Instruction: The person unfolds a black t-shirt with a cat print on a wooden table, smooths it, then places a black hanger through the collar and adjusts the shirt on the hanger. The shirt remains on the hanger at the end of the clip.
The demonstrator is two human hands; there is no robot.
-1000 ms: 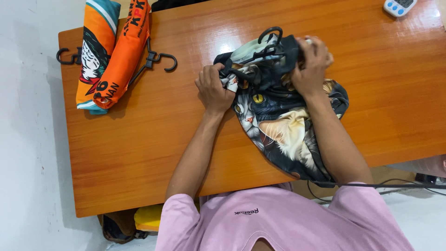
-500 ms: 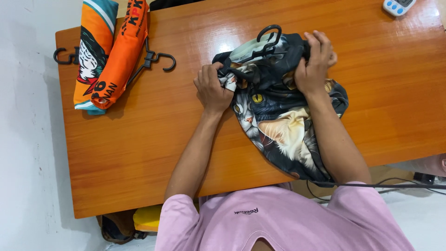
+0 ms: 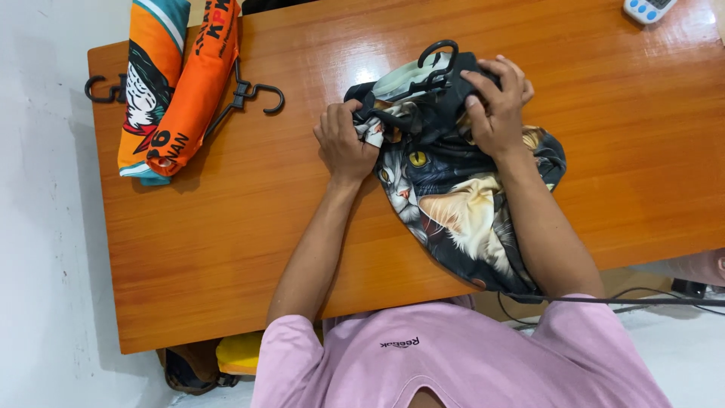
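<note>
Both hands (image 3: 343, 143) (image 3: 495, 109) bunch cat-print shirt (image 3: 453, 204) w/ hanger (image 3: 438, 57).

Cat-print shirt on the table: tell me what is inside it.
A black hanger sits inside the cat-print shirt: its hook and part of its bar show at the bunched top. The rest is covered by cloth and by the left hand and right hand.

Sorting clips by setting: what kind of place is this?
Probably an indoor workroom for garment handling: a wooden table on a pale floor, rolled orange shirts on hangers, and a cat-print shirt on its hanger.
</note>
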